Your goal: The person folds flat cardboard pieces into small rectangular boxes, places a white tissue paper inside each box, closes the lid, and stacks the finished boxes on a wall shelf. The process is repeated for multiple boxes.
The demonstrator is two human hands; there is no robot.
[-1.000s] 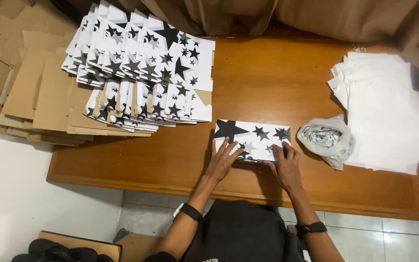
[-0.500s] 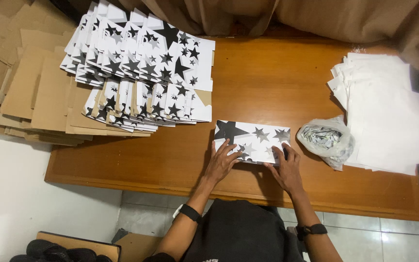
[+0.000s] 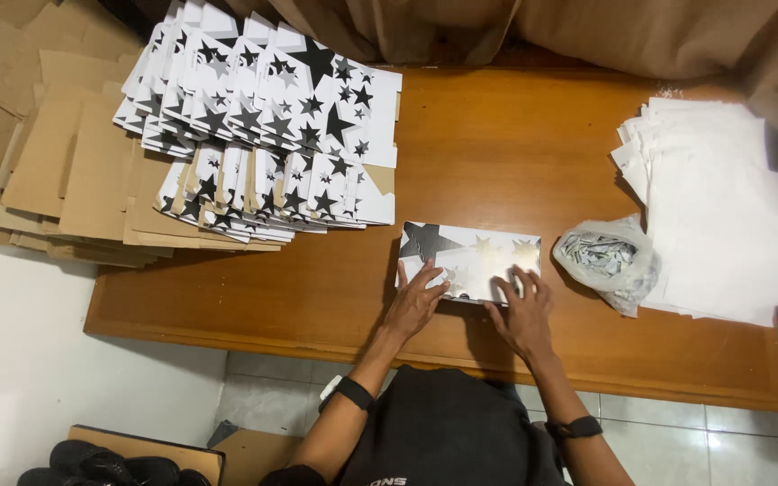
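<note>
box: flat white cardboard box printed with black and pale stars (image 3: 470, 259), lying on the wooden table (image 3: 515, 153) near its front edge, long side running left to right.
left hand: left hand (image 3: 416, 301) pressed palm down on the box's near left corner, fingers spread and lying over the print, gripping nothing.
right hand: right hand (image 3: 522, 313) flat as well, fingertips on the box's near right edge, palm on the table just in front of it.
hands together: apart, one at each end of the box's front edge, box lying just beyond the wrists.
left of box: stack of flat star-printed white cartons (image 3: 263, 126) fanned out over plain brown cardboard sheets (image 3: 74, 171), well apart from the hands.
right of box: crumpled clear plastic bag (image 3: 607, 259) just beside the box, then a pile of white paper sheets (image 3: 722, 207).
wrists: dark band on each.
</note>
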